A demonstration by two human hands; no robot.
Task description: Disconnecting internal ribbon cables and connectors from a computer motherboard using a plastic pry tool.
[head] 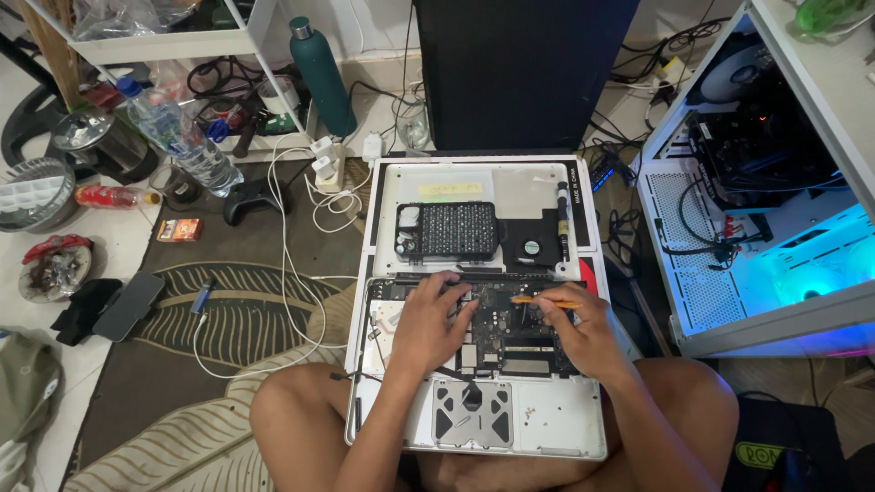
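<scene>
Roughly: left hand (pixel 436 321) fingers spread flat on laptop board (pixel 510 328), right hand (pixel 581 330) fingers prob. pinched round orange tool (pixel 544 302).

I see both of my bare forearms reaching forward from the bottom of the view, between my crossed bare legs. My left hand (pixel 436 321) lies palm down, wrist slightly bent, fingers spread and curled at the tips, pressing downward. My right hand (pixel 578 330) sits just beside it, to its right, the two hands apart and not touching. Its fingers are pinched together around a thin orange tool (pixel 544 302), which points toward my left hand. Both wrists angle inward, so the forearms form a narrow V.
</scene>
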